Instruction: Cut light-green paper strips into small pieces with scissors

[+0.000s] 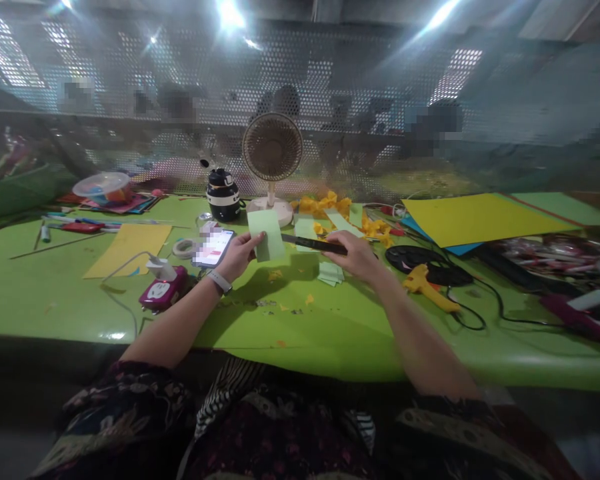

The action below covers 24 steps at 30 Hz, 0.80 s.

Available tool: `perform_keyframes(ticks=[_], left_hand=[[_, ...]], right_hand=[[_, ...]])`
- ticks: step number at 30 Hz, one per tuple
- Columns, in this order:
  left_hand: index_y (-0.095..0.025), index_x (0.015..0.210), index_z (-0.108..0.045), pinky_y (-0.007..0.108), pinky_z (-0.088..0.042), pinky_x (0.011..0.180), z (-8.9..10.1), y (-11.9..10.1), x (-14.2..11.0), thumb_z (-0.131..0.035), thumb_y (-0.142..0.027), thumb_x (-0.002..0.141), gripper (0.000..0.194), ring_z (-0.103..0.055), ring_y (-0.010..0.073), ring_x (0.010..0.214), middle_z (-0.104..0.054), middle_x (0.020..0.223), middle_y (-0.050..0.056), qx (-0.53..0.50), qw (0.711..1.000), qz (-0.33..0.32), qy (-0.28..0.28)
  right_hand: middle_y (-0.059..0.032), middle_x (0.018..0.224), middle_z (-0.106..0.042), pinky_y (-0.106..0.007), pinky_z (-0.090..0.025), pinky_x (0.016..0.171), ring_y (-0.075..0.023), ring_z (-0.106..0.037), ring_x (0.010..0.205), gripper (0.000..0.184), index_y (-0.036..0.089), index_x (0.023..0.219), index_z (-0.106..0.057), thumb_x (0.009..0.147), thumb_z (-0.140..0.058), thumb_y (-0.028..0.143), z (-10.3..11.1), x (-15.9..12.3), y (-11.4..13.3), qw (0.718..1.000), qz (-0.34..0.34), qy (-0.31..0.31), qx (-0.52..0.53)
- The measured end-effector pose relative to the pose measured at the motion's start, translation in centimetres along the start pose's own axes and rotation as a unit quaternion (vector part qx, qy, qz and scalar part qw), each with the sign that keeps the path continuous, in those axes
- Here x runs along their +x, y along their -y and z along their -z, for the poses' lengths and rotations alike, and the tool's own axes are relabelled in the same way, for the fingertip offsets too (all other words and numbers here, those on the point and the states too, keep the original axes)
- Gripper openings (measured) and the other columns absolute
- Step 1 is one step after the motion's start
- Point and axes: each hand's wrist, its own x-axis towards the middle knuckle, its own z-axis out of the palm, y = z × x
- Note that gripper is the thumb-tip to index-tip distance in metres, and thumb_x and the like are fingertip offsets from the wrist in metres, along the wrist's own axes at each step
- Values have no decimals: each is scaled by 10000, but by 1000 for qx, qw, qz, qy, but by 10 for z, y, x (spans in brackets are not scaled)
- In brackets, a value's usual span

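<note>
My left hand pinches a pale green paper piece upright above the table, with the thumb across its face. From the right, my right hand is closed around a long, narrow black tool. Its tip points left and comes close to the paper's right edge; whether they touch I cannot tell, nor what kind of tool it is. Below lies a small stack of pale green paper pieces. More green paper rests behind the tool, near crumpled yellow-orange paper flowers.
A fan and a dark jug stand at the back. Left are a phone, a tape roll and a purple power socket. Right are a yellow glue gun, a black round tray and yellow sheets.
</note>
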Motion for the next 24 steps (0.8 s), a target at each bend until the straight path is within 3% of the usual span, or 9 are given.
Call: perform_keyframes(ticks=[8, 18, 24], left_hand=[[-161, 969, -746, 233, -564, 639, -2, 2, 1, -935, -412, 647, 450, -710, 144, 756, -770, 881, 32, -6, 1000, -14, -14], [-174, 927, -704, 229, -552, 632, -7, 9, -2, -853, -439, 760, 347, -697, 139, 773, -745, 871, 22, 21, 999, -38, 5], [-161, 874, -683, 250, -553, 650, -15, 6, -8, -837, -409, 786, 305, -689, 149, 771, -734, 832, 23, 10, 999, -41, -26]], right_hand=[[-146, 1056, -703, -442, -538, 873, -288, -662, 977, 248, 179, 1085, -650, 888, -629, 330, -7, 0, 5, 996, 23, 84, 18], [-164, 1152, -708, -428, -544, 876, -317, -665, 1061, 332, 186, 1183, -669, 921, -685, 389, -23, -3, 20, 994, 31, 74, -69], [-136, 1098, -719, -421, -541, 876, -300, -666, 1021, 293, 212, 1182, -715, 934, -679, 364, -28, -4, 25, 993, 50, 52, -90]])
